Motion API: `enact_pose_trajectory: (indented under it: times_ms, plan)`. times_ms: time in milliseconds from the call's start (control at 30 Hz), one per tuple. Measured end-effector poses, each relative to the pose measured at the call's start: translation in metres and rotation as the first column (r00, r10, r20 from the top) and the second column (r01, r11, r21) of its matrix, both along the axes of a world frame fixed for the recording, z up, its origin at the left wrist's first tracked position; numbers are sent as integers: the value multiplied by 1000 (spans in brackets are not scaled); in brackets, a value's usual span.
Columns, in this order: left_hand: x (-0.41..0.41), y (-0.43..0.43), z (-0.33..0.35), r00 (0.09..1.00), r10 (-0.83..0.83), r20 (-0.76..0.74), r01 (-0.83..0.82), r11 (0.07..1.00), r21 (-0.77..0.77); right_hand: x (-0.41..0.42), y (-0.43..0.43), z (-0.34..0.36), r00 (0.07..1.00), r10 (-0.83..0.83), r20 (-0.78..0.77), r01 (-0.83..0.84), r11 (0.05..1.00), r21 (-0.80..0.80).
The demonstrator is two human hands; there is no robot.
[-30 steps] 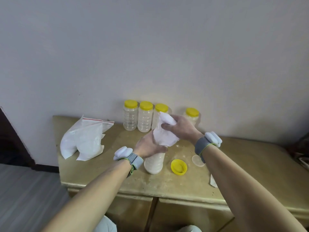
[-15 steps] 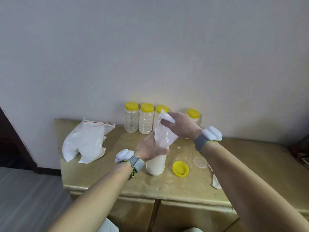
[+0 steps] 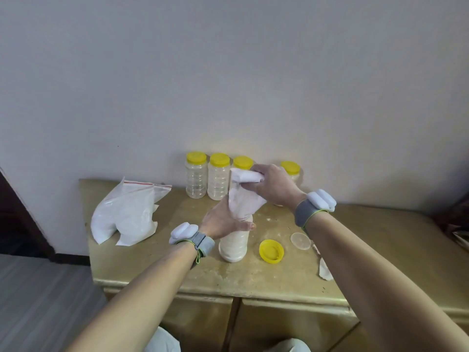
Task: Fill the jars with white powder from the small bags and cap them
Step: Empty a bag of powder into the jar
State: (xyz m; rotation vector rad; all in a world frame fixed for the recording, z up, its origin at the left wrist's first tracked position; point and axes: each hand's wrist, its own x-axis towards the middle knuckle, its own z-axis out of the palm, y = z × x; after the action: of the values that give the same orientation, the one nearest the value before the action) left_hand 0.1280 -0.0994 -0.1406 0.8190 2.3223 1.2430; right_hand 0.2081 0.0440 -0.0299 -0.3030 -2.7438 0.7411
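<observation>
jar (image 3: 233,246) mouth: hidden by bag (image 3: 243,207) | rightmost jar (image 3: 290,167) body: behind right hand (image 3: 274,189)

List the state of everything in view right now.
Front jar: upright, uncapped, mostly full.
Small bag: upended over the jar mouth.
Left hand: grips the bag at the jar's neck.
Right hand: grips the bag's top.
Yellow lid: off, lying inside-up.
Back jars: four, capped.
Large bag: lying, holds powder.
</observation>
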Motion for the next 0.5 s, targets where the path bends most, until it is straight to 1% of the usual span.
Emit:
enact_pose_trajectory:
  times_ms: [167,233,300,400,467,500]
  plan:
    - [-5,-1,-2,999,-48,25,48,999,-3,-2,0,0,1000,-19,0,19,998,-52]
    - [-5,-4,6,991,-81,104,78,996,37,-1,2,1,999,-35,8,35,997,-70]
    - [-8,-11,16,975,-86,204,68,993,95,-1,4,0,998,-34,47,37,997,-66]
    - [-13,-21,28,955,-41,294,6,993,117,0,8,-5,997,-50,60,54,996,-73]
    - [-15,-26,30,963,26,269,-62,990,128,2,7,-4,997,-46,59,50,997,-65]
    - [-17,-28,29,976,56,213,-84,989,122,2,6,-4,998,-39,58,42,997,-66]
